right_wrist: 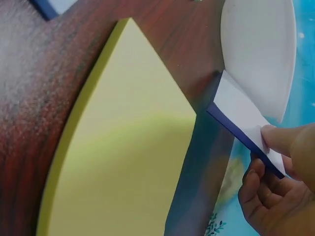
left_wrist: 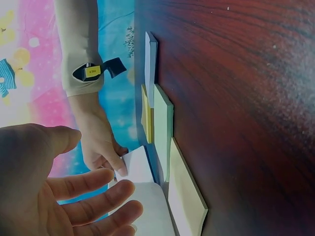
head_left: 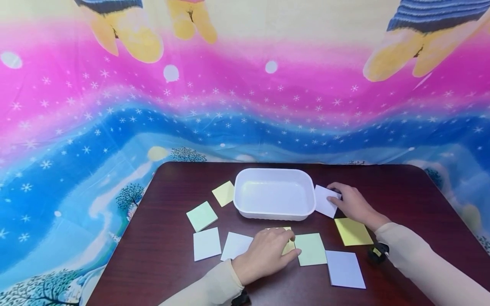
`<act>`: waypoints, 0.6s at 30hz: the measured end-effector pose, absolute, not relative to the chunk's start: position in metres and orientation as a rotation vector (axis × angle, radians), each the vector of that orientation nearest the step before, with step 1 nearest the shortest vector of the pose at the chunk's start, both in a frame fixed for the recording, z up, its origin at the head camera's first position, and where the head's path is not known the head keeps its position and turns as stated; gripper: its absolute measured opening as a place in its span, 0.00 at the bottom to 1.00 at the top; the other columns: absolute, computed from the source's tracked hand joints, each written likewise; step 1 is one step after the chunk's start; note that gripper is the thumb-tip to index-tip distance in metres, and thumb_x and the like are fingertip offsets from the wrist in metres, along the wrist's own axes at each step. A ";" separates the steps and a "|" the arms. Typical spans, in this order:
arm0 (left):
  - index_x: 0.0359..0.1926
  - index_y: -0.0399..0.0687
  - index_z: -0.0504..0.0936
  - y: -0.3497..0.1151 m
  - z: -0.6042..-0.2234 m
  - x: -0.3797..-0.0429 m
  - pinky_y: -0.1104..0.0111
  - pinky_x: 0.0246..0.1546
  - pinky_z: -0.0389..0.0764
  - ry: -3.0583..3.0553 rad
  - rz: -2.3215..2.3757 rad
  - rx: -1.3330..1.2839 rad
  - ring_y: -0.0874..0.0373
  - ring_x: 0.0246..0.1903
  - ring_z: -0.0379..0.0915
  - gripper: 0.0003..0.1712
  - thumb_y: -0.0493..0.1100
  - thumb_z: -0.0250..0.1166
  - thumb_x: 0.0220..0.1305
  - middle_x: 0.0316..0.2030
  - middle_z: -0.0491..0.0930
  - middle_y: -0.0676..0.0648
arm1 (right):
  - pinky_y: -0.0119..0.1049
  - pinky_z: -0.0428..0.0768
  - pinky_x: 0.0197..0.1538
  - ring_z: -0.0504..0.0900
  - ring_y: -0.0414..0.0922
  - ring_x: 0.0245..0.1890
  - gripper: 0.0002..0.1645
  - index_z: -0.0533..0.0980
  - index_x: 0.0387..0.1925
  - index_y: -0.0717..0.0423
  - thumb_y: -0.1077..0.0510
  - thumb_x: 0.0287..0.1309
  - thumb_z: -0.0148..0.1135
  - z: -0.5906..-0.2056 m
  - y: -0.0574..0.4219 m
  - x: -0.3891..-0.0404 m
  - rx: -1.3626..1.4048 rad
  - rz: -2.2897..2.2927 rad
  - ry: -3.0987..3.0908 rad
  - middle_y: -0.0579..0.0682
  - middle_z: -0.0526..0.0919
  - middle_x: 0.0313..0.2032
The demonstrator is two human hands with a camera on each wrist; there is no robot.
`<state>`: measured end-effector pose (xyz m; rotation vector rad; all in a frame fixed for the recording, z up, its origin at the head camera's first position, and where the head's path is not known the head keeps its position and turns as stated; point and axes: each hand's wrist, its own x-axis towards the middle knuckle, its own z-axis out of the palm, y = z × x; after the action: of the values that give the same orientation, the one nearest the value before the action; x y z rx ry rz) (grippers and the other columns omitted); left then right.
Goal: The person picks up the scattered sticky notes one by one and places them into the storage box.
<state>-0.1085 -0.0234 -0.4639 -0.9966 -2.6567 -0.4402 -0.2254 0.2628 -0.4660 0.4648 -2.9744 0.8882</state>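
Observation:
My right hand (head_left: 354,205) pinches a pale lavender sticky note pad (head_left: 323,201) by its right side, next to the right end of a white plastic basin (head_left: 274,215). In the right wrist view the thumb lies on top of that pad (right_wrist: 238,110) and the curled fingers are underneath; it is tilted. My left hand (head_left: 264,253) hovers over the near side of the table with fingers loosely spread, and the left wrist view shows nothing in it. Partly hidden beneath it is a pale yellow pad (head_left: 290,245). A light green pad (head_left: 311,250) lies just to its right.
More sticky note pads lie around the basin: a yellow one (head_left: 353,232) and a lavender one (head_left: 346,269) at the right, white (head_left: 207,244), another white (head_left: 236,245), green (head_left: 202,216) and pale yellow (head_left: 223,194) at the left. A printed cloth (head_left: 237,106) hangs behind the table.

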 end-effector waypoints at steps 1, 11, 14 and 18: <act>0.39 0.56 0.79 -0.023 -0.464 -0.109 0.72 0.34 0.74 -2.655 -0.441 -0.996 0.66 0.32 0.75 0.18 0.62 0.55 0.62 0.29 0.78 0.61 | 0.40 0.81 0.33 0.80 0.47 0.33 0.21 0.72 0.52 0.63 0.58 0.59 0.60 -0.466 0.263 -0.226 0.470 0.895 -2.970 0.61 0.81 0.42; 0.38 0.56 0.79 -0.024 -0.463 -0.108 0.73 0.33 0.74 -2.646 -0.443 -0.995 0.66 0.32 0.75 0.17 0.61 0.55 0.61 0.29 0.79 0.61 | 0.44 0.81 0.34 0.78 0.50 0.35 0.21 0.72 0.53 0.63 0.59 0.59 0.60 -0.456 0.263 -0.225 0.473 0.895 -2.913 0.63 0.80 0.43; 0.38 0.56 0.79 -0.024 -0.463 -0.108 0.73 0.33 0.74 -2.642 -0.443 -0.995 0.66 0.32 0.75 0.17 0.61 0.55 0.61 0.29 0.79 0.61 | 0.44 0.81 0.33 0.78 0.51 0.34 0.21 0.72 0.53 0.63 0.59 0.59 0.60 -0.452 0.262 -0.224 0.461 0.896 -2.883 0.64 0.80 0.42; 0.38 0.56 0.79 -0.024 -0.463 -0.108 0.73 0.33 0.73 -2.643 -0.439 -0.996 0.66 0.32 0.75 0.17 0.61 0.55 0.61 0.28 0.78 0.61 | 0.44 0.81 0.31 0.78 0.52 0.34 0.21 0.73 0.53 0.63 0.59 0.59 0.60 -0.450 0.262 -0.224 0.431 0.903 -2.836 0.64 0.80 0.43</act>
<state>-0.1078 -0.0244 -0.4634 -0.9958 -2.6435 -0.4395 -0.2240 0.2619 -0.4496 0.4308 -2.8360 0.9025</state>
